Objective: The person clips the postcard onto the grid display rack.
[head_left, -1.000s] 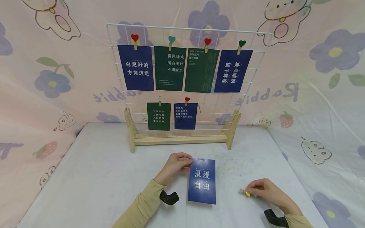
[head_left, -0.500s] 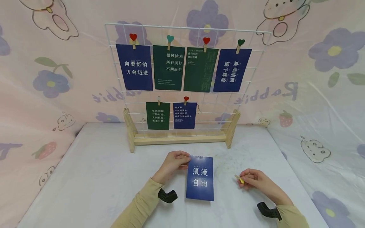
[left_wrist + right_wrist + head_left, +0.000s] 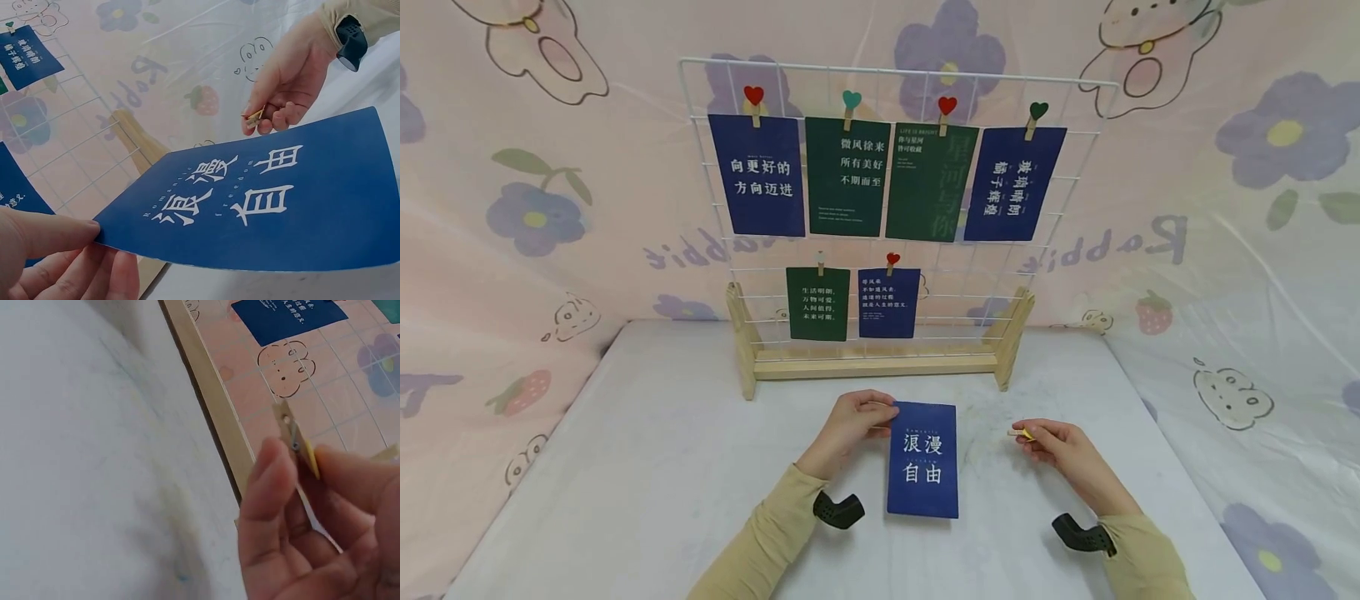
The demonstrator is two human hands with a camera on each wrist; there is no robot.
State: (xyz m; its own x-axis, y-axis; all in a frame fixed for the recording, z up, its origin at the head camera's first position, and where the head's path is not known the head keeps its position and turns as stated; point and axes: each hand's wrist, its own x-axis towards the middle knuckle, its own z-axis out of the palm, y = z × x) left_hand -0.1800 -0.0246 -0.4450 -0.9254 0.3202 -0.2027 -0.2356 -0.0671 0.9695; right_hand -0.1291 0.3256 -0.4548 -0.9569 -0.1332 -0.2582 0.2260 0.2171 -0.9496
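My left hand (image 3: 852, 423) pinches a blue card (image 3: 922, 492) by its upper left corner, between thumb and fingers. White characters on the card face me, and in the left wrist view the card (image 3: 337, 206) reaches out from the fingertips, slightly bowed. To the right of the card, my right hand (image 3: 1067, 454) pinches a small wooden clothespin (image 3: 1017, 432) with a yellow piece on it. Seen from the right wrist, the clothespin (image 3: 289, 428) points upward from the fingertips, its metal spring showing. Card and clothespin are apart.
Behind the hands stands a white wire grid rack (image 3: 985, 267) on a wooden base (image 3: 880, 367). Several blue and green cards hang on it in two rows, such as a green card (image 3: 817, 307), held by heart clothespins. A white cloth (image 3: 647, 467) covers the table.
My right hand has moved up and left with the clothespin, nearer to the card. The left hand has lifted the card slightly up and to the left.
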